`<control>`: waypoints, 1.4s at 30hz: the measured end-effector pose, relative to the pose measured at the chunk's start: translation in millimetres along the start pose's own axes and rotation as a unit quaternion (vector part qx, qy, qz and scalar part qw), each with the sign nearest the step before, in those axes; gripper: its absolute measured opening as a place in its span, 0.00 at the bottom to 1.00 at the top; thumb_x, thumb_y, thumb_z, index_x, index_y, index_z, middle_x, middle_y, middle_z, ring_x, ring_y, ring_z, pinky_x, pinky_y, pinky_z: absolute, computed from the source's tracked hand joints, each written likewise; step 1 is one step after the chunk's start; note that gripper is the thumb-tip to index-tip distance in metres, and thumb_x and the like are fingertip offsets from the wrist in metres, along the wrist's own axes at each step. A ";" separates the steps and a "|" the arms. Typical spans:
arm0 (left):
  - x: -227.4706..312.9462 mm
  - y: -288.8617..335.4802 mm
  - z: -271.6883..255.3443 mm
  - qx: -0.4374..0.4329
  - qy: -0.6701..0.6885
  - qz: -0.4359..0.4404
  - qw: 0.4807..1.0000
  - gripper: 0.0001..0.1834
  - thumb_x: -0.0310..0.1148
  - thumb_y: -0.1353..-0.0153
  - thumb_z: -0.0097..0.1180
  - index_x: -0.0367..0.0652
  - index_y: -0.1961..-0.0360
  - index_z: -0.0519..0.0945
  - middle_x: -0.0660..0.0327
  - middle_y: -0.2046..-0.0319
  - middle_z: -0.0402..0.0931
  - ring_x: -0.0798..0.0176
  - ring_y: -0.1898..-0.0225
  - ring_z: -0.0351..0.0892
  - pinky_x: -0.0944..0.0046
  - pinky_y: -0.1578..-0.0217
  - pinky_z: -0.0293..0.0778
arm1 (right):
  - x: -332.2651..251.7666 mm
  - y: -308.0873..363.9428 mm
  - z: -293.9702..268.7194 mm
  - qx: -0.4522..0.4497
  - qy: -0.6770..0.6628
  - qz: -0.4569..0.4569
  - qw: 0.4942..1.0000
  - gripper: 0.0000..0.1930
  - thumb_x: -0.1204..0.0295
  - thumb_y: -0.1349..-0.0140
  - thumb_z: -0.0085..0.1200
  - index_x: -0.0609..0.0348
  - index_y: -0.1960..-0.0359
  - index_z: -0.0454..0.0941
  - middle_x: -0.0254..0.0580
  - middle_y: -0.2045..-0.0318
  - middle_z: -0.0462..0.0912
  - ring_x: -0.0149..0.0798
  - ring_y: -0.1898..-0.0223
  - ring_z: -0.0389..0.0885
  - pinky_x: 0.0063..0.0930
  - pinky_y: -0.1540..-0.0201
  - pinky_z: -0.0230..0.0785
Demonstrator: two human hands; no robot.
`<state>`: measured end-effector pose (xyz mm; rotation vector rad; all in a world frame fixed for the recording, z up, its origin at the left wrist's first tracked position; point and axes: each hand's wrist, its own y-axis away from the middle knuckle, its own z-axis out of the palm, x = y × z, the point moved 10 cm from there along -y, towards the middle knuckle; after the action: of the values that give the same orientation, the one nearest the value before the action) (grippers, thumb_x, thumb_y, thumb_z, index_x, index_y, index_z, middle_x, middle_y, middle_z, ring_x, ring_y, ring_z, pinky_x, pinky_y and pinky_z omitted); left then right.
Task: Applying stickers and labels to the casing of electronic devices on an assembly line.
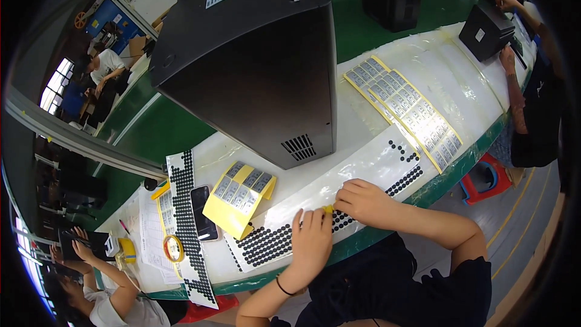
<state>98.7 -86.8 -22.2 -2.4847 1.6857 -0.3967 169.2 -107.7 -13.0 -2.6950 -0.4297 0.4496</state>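
A long white sheet (363, 160) with rows of small round black stickers (269, 245) lies along the near side of the table. My left hand (311, 239) rests on it, fingers stretched forward over the dots. Just to its right, my right hand (366, 203) has its fingers curled down at the sheet. Between the two hands a small yellow bit (328, 209) shows; its kind is unclear. Whatever the right fingertips pinch is hidden. A yellow-backed sheet of silver labels (239, 191) curls up to the left of the hands.
A tall black box-shaped cabinet (254, 85) stands beyond the sheet. More label sheets (405, 106) lie right of it. At left are a phone (204, 212), another dotted sheet (187, 224) and a tape roll (173, 248). Co-workers sit at both ends; a red stool (487, 178) stands right.
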 end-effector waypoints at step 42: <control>-66.5 8.9 -91.4 0.211 0.262 -0.139 0.932 0.07 0.23 0.46 0.63 0.36 0.70 0.75 0.68 0.89 0.57 0.75 0.86 0.54 0.70 0.82 0.50 | 6.6 -125.3 -287.2 0.387 0.026 -0.093 0.917 0.08 0.83 0.43 0.55 0.64 0.63 0.72 0.43 0.69 0.75 0.41 0.67 0.74 0.29 0.63 0.68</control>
<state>42.2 -23.7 53.2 -2.4017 1.1834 -1.3945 250.3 -83.3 288.8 -1.8751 -0.3827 0.3858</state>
